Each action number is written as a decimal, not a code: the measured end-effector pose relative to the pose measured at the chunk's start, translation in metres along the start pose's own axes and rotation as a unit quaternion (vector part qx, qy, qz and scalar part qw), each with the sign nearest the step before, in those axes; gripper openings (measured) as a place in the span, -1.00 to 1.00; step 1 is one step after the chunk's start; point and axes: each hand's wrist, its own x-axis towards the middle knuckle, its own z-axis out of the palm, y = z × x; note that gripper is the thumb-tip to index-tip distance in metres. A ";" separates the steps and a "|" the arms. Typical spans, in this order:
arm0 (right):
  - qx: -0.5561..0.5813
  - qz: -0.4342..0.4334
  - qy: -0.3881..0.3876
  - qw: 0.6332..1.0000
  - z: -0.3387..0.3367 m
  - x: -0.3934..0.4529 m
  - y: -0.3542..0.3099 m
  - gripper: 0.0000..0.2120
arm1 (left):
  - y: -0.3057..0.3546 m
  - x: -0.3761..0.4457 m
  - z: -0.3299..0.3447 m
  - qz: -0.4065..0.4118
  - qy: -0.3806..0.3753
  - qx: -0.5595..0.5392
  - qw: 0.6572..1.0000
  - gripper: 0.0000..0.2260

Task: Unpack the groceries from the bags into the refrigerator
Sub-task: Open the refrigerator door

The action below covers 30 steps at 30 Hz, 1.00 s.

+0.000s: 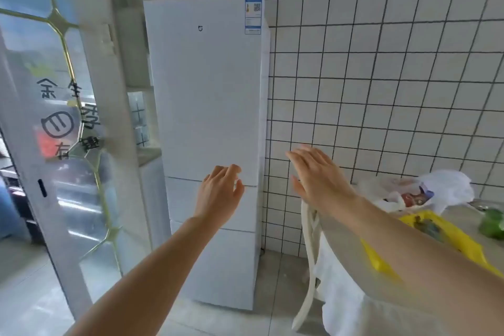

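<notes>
the left hand [221,194] is held nearer the closed refrigerator [207,95], fingers loosely curled (nothing gripped); the right hand [319,177] is spread flat, empty, bags [447,188] behind.

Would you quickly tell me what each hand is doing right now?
Left hand: open, empty, reaching toward the refrigerator.
Right hand: open, empty.

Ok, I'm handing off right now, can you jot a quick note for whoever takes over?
Left hand: empty, fingers curled, reaching at the fridge door's lower edge.
Right hand: empty, open, raised beside the fridge.
Fridge: all doors shut.
Groceries: still in the white bag and yellow bag on the table at right; something green lies loose beside them.
Done: nothing unpacked yet.
Left: open the fridge, move everything in.
</notes>
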 end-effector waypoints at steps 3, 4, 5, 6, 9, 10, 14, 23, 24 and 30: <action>0.009 -0.012 0.003 1.000 0.033 0.023 -0.009 -0.55 | -0.030 0.010 0.014 -0.017 -0.005 -0.005 1.000 -0.76; 0.011 -0.014 -0.001 1.000 0.045 0.032 -0.013 -0.55 | -0.043 0.014 0.019 -0.020 -0.015 0.004 1.000 -0.76; 0.012 -0.018 0.002 1.000 0.058 0.044 -0.016 -0.55 | -0.058 0.021 0.023 -0.020 -0.019 0.008 1.000 -0.76; 0.013 -0.024 0.000 1.000 0.071 0.056 -0.021 -0.54 | -0.074 0.028 0.027 -0.022 -0.020 0.013 0.999 -0.75; 0.025 -0.027 0.002 0.999 0.110 0.101 -0.034 -0.54 | -0.127 0.056 0.033 -0.033 -0.012 0.023 0.999 -0.77; 0.031 -0.026 0.004 0.999 0.122 0.117 -0.040 -0.55 | -0.146 0.068 0.035 -0.041 -0.012 0.023 0.999 -0.77; 0.041 -0.030 0.018 0.999 0.174 0.186 -0.060 -0.54 | -0.224 0.109 0.047 -0.102 -0.007 -0.003 0.995 -0.81; 0.051 -0.058 0.029 0.997 0.262 0.316 -0.091 -0.61 | -0.359 0.183 0.068 -0.154 0.007 -0.021 0.988 -0.84; 0.052 -0.062 0.031 0.996 0.269 0.328 -0.094 -0.62 | -0.371 0.191 0.071 -0.155 0.008 -0.021 0.988 -0.83; 0.053 -0.102 0.048 0.992 0.325 0.400 -0.105 -0.65 | -0.434 0.240 0.097 -0.173 0.017 -0.069 0.982 -0.78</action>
